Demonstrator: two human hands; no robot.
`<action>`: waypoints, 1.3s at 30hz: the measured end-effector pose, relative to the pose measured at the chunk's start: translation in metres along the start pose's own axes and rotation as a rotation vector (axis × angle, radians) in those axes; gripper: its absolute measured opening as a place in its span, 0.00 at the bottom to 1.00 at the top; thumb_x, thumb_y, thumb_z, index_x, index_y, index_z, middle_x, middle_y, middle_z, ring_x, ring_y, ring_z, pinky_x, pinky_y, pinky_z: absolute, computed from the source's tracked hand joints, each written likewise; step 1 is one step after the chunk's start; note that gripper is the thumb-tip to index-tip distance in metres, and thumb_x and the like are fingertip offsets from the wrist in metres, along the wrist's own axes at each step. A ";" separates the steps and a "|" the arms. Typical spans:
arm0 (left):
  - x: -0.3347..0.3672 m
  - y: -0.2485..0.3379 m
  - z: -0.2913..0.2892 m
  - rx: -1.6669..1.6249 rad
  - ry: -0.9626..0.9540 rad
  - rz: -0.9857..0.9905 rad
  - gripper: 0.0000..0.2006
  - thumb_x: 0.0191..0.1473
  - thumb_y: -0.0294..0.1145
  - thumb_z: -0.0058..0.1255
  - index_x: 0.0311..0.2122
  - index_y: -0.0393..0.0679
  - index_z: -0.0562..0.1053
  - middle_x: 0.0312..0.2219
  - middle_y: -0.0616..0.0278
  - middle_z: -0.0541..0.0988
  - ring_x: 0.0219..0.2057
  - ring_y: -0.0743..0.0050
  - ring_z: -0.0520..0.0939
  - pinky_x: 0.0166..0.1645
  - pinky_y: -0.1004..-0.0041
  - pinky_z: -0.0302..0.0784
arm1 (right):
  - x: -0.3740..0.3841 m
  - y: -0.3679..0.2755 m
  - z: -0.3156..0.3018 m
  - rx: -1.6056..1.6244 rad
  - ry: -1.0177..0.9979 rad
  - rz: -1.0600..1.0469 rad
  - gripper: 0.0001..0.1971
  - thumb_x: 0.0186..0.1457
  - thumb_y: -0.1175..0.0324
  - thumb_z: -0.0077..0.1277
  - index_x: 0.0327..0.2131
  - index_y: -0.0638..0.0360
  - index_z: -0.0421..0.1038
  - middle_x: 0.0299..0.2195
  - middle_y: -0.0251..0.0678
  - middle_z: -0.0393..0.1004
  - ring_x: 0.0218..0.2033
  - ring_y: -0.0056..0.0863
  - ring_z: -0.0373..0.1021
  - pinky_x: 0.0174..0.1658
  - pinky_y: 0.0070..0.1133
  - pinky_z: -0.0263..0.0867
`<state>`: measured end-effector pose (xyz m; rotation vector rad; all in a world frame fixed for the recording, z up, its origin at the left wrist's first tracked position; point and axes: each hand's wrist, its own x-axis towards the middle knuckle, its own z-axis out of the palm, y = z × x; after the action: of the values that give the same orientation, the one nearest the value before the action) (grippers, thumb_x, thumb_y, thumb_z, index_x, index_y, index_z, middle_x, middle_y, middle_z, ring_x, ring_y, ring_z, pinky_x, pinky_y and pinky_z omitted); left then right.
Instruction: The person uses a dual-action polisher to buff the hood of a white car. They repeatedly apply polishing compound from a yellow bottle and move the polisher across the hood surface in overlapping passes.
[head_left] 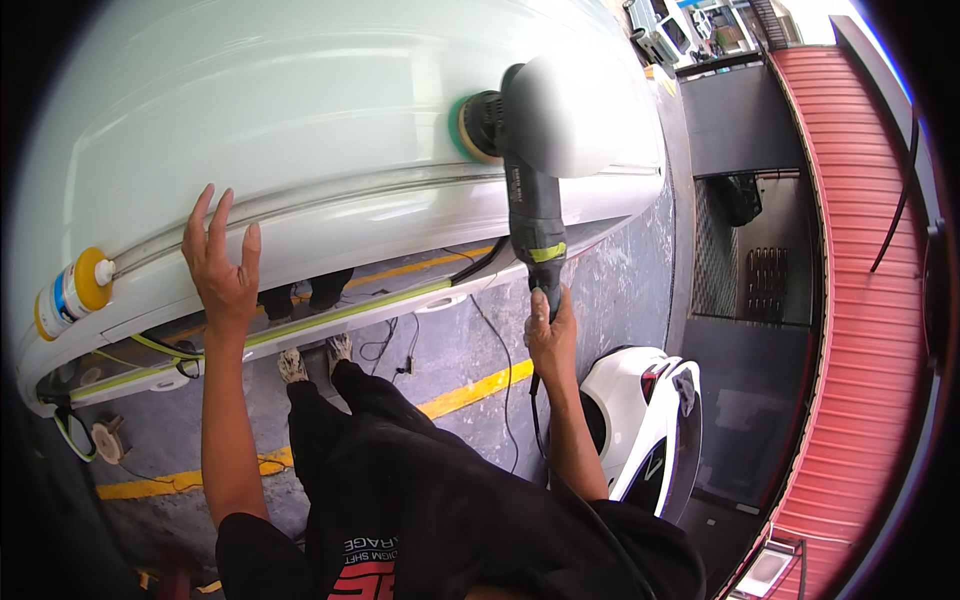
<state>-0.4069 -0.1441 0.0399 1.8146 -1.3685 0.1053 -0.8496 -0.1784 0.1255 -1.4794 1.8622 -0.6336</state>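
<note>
My right hand (552, 325) is wrapped round the rear grip of a black power polisher (535, 205) with a lime-green band. Its round pad (467, 128), green and cream, stands on edge against the white car roof (300, 130). A pale blurred patch hides part of the polisher's head. My left hand (222, 260) is raised by the roof's edge with fingers spread and holds nothing; whether it touches the car I cannot tell. Left of it, a yellow-and-white bottle (75, 290) with a white cap lies tilted on the roof edge.
The polisher's black cord (538, 410) hangs down past my right forearm. Below the roof, the car's side windows carry yellow-green masking tape (350, 308). More cables lie on the grey floor (460, 440) with yellow lines. Another white car (640, 410) stands at the right.
</note>
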 end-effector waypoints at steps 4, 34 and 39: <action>-0.036 -0.076 -0.033 0.204 0.060 0.078 0.22 0.65 0.37 0.56 0.62 0.43 0.75 0.63 0.51 0.72 0.64 0.47 0.71 0.70 0.50 0.63 | 0.032 -0.035 -0.011 0.045 0.072 0.116 0.20 0.71 0.45 0.50 0.47 0.52 0.65 0.20 0.25 0.65 0.16 0.15 0.63 0.17 0.19 0.58; -0.055 -0.125 -0.018 0.188 0.276 0.166 0.20 0.66 0.47 0.53 0.54 0.46 0.82 0.49 0.60 0.77 0.54 0.59 0.79 0.65 0.56 0.74 | -0.023 -0.125 0.184 0.094 0.011 -0.075 0.18 0.73 0.47 0.47 0.43 0.50 0.59 0.18 0.26 0.64 0.13 0.17 0.62 0.14 0.18 0.58; -0.050 -0.119 -0.023 0.197 0.276 0.166 0.20 0.66 0.47 0.52 0.54 0.46 0.81 0.49 0.59 0.78 0.54 0.60 0.79 0.65 0.57 0.73 | -0.063 -0.147 0.209 0.099 -0.085 -0.112 0.17 0.73 0.50 0.49 0.44 0.53 0.61 0.15 0.27 0.64 0.13 0.17 0.63 0.15 0.18 0.58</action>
<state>-0.3194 -0.0848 -0.0381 1.7636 -1.3439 0.5748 -0.5887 -0.1461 0.1067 -1.5299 1.6689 -0.6952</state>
